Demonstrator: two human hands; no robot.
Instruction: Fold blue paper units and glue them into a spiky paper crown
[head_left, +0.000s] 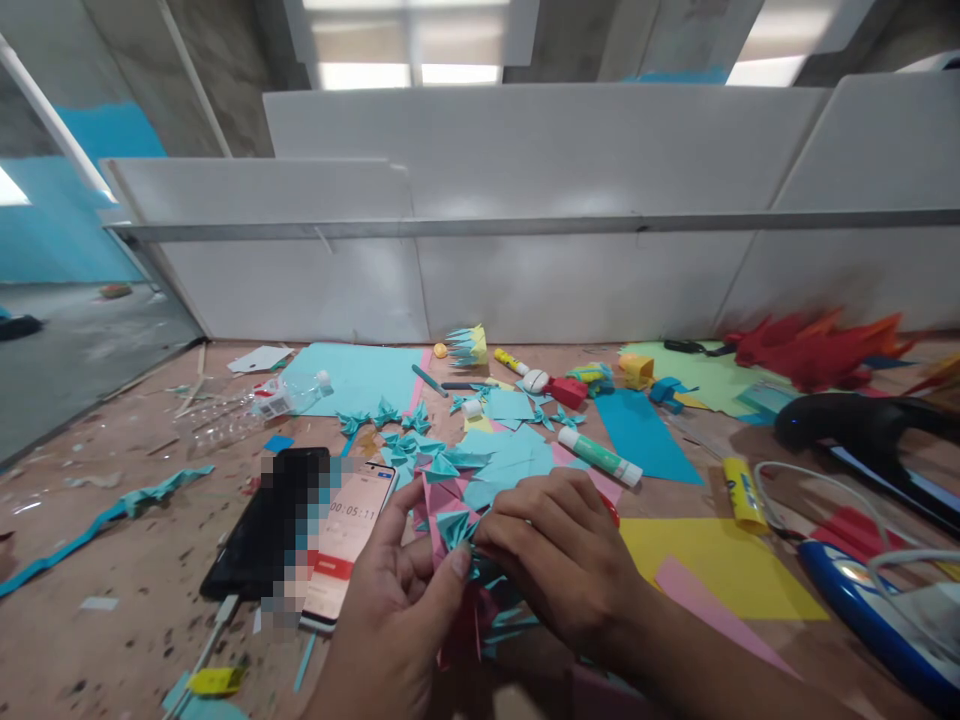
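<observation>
My left hand (401,605) and my right hand (559,560) meet low in the middle of the view, both closed on a folded paper piece (454,525) of pink and teal with pointed tips. The left thumb presses its teal front. The right fingers curl over its right side and hide part of it. Loose teal folded spikes (401,440) and teal paper squares (506,460) lie just beyond the hands on the wooden table (135,600).
A phone showing a timer (345,540) lies left of my hands beside a dark phone (247,545). Glue sticks (600,457), a yellow sheet (712,565), a blue sheet (645,435), a red paper shape (817,350), cables (780,500) and a black tool (855,420) crowd the right. A white partition (525,200) stands behind.
</observation>
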